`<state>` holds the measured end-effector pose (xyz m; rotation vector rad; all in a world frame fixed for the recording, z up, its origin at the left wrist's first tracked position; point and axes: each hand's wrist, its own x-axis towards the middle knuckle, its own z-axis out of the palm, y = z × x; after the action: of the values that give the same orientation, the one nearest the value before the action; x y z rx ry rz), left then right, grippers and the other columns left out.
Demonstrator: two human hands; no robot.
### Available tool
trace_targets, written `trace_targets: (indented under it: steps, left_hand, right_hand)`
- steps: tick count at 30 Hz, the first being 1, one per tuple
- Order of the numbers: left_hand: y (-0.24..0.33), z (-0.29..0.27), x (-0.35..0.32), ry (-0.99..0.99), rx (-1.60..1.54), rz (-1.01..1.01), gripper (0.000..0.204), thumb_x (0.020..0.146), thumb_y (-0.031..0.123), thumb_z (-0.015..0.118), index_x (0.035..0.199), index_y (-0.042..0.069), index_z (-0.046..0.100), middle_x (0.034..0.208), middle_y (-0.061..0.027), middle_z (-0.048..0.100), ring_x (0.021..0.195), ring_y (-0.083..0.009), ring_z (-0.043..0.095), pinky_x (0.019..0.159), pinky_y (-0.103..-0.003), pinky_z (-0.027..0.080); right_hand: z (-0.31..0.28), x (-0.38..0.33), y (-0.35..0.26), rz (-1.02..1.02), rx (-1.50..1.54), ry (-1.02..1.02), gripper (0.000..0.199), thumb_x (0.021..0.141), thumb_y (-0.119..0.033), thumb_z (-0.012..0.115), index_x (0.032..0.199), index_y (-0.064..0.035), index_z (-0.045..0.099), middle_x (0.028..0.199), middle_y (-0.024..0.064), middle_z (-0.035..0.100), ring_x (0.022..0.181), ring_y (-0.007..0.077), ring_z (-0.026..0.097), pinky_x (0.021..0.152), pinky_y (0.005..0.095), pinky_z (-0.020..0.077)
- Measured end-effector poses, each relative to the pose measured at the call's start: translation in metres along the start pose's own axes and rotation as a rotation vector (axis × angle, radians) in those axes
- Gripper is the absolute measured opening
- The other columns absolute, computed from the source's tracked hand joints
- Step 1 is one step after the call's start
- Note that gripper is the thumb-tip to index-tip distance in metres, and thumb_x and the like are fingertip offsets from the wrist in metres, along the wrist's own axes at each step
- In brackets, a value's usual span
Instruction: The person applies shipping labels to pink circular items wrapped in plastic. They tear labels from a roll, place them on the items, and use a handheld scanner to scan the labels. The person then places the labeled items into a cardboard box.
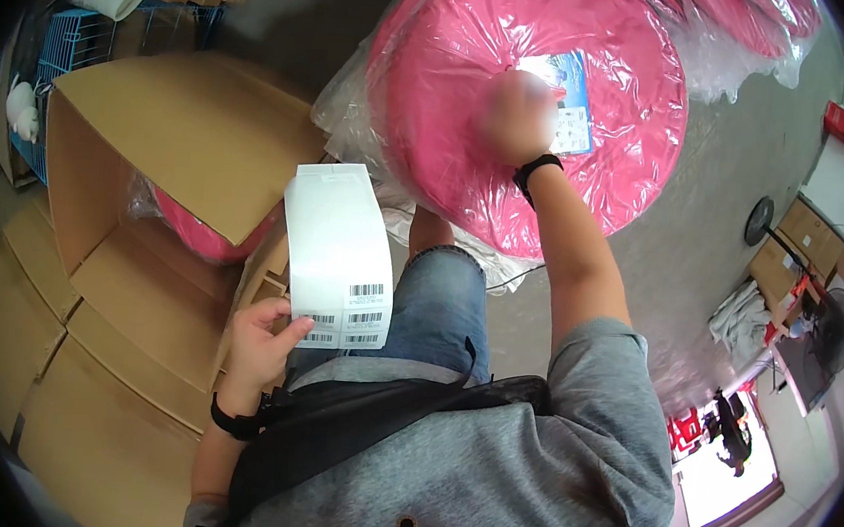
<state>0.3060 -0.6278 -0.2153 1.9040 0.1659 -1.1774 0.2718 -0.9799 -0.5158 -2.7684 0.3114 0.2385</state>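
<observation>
My left hand [263, 342] pinches the lower edge of a white sheet of barcode labels [337, 241] between thumb and fingers. Most of the sheet's upper part is bare, and several printed barcodes sit at its lower end. Ahead of me stands a large round pink bundle [447, 95] wrapped in clear plastic. A blue and white printed card [575, 101] lies on its top. Over the bundle's middle, beside the card, is my right hand [520, 122]; it is smeared, so its fingers cannot be made out.
At the left an open cardboard box [173, 131] holds another pink plastic-wrapped bundle [199, 229]. Flattened-looking cartons [118, 408] lie below it. More pink bundles [744, 21] are at the far right. A blue wire cage [65, 42], a red box [843, 128] and a black pedestal fan [828, 324] stand around.
</observation>
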Motion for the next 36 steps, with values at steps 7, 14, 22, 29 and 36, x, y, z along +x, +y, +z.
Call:
trace_targets:
  steps: [7,14,22,29,36]
  left_hand:
    - [-0.002,0.007,-0.004,0.063,-0.118,-0.033,0.011,0.075,0.0,0.063,0.085,-0.005,0.062,0.081,-0.0055,0.064,0.075,-0.0094,0.057,0.069,-0.023,0.045]
    - [-0.001,0.005,-0.008,0.038,-0.102,-0.083,0.013,0.076,-0.001,0.063,0.088,-0.006,0.061,0.081,-0.0054,0.063,0.075,-0.01,0.057,0.068,-0.022,0.046]
    - [-0.003,0.005,-0.016,0.067,-0.11,-0.02,0.012,0.076,-0.003,0.062,0.087,-0.007,0.06,0.08,-0.006,0.062,0.074,-0.01,0.057,0.067,-0.022,0.045]
    - [0.002,-0.005,-0.021,0.025,-0.087,0.111,0.011,0.076,-0.005,0.06,0.087,-0.007,0.059,0.081,-0.0057,0.062,0.074,-0.0103,0.057,0.069,-0.023,0.045]
    - [0.01,-0.011,-0.033,0.035,-0.027,0.11,0.012,0.077,-0.005,0.06,0.088,-0.006,0.059,0.083,-0.006,0.062,0.075,-0.0103,0.057,0.069,-0.023,0.046]
  right_hand:
    - [0.012,-0.004,-0.022,0.147,-0.033,-0.01,0.085,0.079,-0.058,0.042,0.135,0.0013,0.019,0.143,0.0169,0.015,0.133,0.0283,0.01,0.106,0.0489,0.0086]
    - [0.02,-0.023,-0.016,0.209,-0.009,-0.007,0.085,0.08,-0.057,0.043,0.136,0.0013,0.018,0.143,0.0167,0.013,0.134,0.0279,0.009,0.106,0.0489,0.0076]
    - [0.015,-0.157,-0.019,0.872,0.387,0.531,0.039,0.075,-0.02,0.062,0.104,0.0023,0.05,0.108,0.02,0.051,0.101,0.0324,0.047,0.088,0.04,0.0361]
    - [0.114,-0.252,-0.018,2.046,2.136,0.248,0.062,0.073,-0.037,0.06,0.117,-0.0006,0.036,0.085,0.0149,0.046,0.086,0.0371,0.053,0.075,0.0532,0.0448]
    - [0.162,-0.186,-0.012,1.608,2.285,0.725,0.035,0.077,-0.035,0.046,0.096,-0.0054,0.052,0.079,0.013,0.061,0.07,0.0305,0.058,0.063,0.0412,0.0478]
